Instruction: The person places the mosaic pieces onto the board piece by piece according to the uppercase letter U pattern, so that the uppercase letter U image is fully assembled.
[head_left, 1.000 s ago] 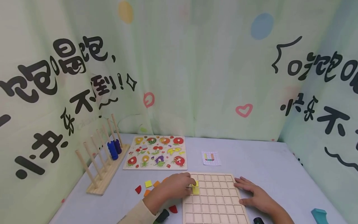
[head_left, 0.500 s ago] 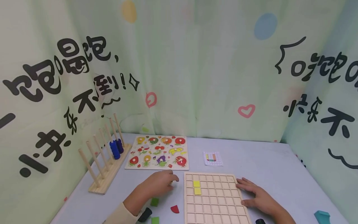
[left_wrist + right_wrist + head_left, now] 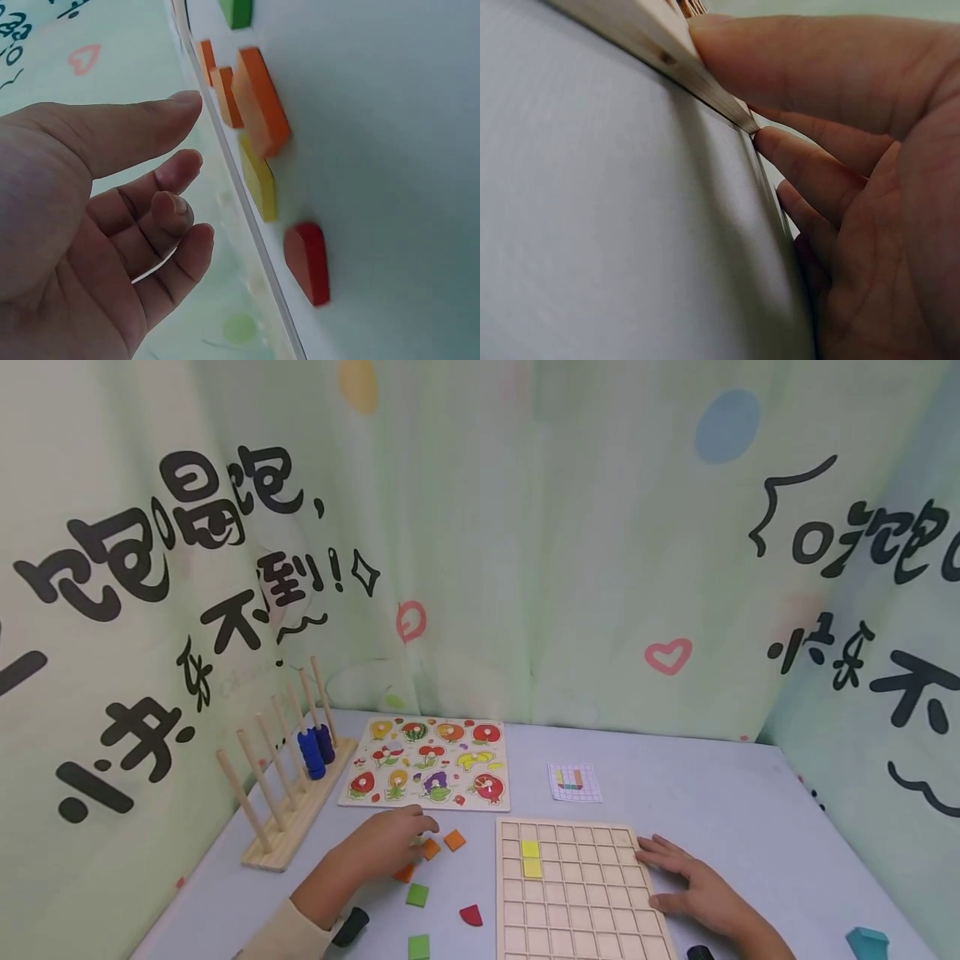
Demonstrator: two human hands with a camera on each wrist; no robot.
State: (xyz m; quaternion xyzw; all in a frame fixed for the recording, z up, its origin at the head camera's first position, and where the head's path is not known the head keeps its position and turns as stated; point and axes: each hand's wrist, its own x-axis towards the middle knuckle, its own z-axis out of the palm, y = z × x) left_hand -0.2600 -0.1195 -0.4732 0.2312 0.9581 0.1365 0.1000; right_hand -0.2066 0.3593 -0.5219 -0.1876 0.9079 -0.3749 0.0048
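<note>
My left hand (image 3: 384,847) hovers over loose tiles left of a wooden grid board (image 3: 585,897). In the left wrist view its thumb and loosely bent fingers are apart and hold nothing. Near them are an orange tile (image 3: 260,105), a yellow tile (image 3: 259,180) and a red rounded piece (image 3: 307,264). Two yellow squares (image 3: 531,858) sit one below the other in the grid's upper left. My right hand (image 3: 693,885) rests at the board's right edge, its thumb (image 3: 780,64) touching the wooden side. Green squares (image 3: 417,895) and a red quarter-round piece (image 3: 471,915) lie between left hand and board.
A peg stand (image 3: 288,827) with blue and purple beads stands at the left. Behind the board lie a fruit puzzle (image 3: 427,764) and a small pattern card (image 3: 574,782). A teal block (image 3: 867,943) is at the right; a black strap (image 3: 351,928) circles the left wrist.
My left hand has left the yellow squares on the board and moved left to the loose tiles. The right hand stays at the board's edge. The head view has shifted slightly.
</note>
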